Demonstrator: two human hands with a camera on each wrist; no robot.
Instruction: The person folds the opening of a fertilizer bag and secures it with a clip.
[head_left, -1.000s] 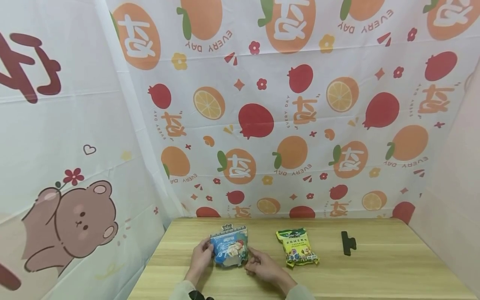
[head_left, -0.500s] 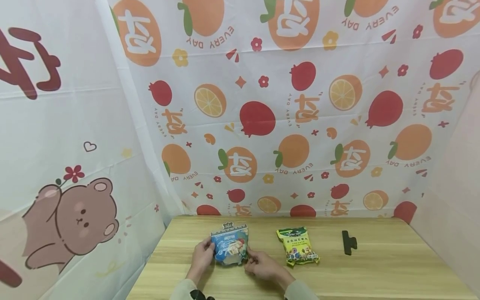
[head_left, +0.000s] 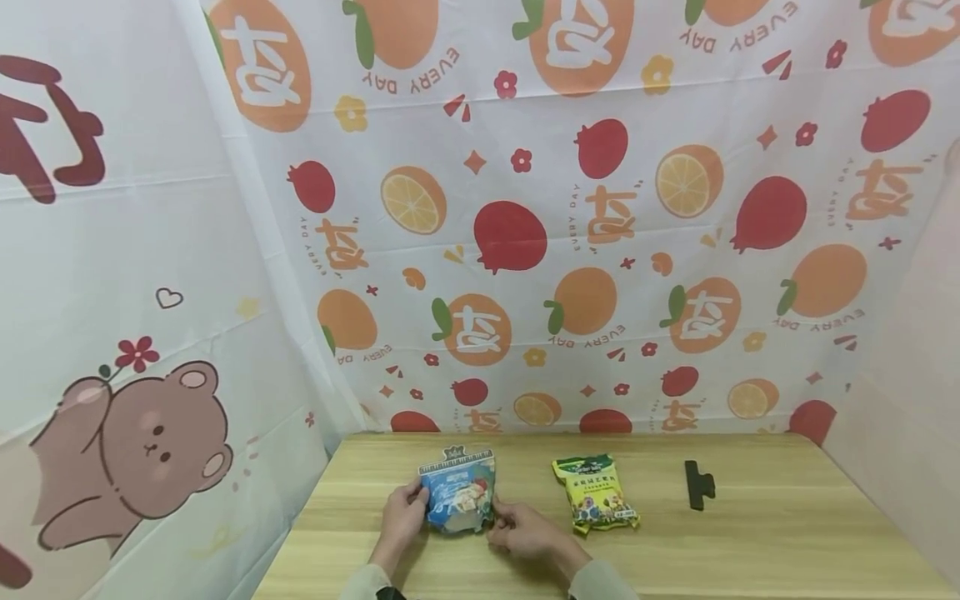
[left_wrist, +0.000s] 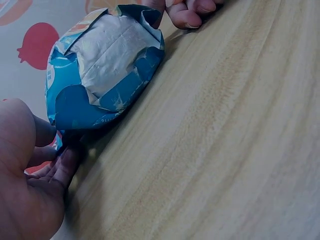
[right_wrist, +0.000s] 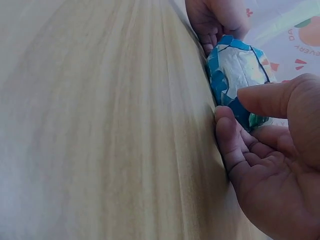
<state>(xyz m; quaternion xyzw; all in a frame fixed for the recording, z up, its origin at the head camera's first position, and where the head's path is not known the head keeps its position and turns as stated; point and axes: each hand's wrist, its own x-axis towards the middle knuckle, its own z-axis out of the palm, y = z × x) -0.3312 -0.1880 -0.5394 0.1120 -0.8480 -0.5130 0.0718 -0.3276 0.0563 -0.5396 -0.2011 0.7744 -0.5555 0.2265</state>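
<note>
A blue food bag with a printed picture stands on the wooden table, its folded, whitish bottom facing my wrists. Along its top runs a dark, light-patterned bag clip with a tab sticking up in the middle. My left hand pinches the bag's left edge between thumb and fingers. On the other side, my right hand pinches the lower right corner. In the right wrist view, the right thumb lies over that corner, with the fingers curled beneath it.
A yellow and green packet lies to the right of my right hand. Farther right is a black bag clip, lying loose. The wooden table meets a fruit-printed cloth at its back edge.
Both hands keep their hold on the blue bag, which stays in nearly the same place. The head view has shifted slightly.
</note>
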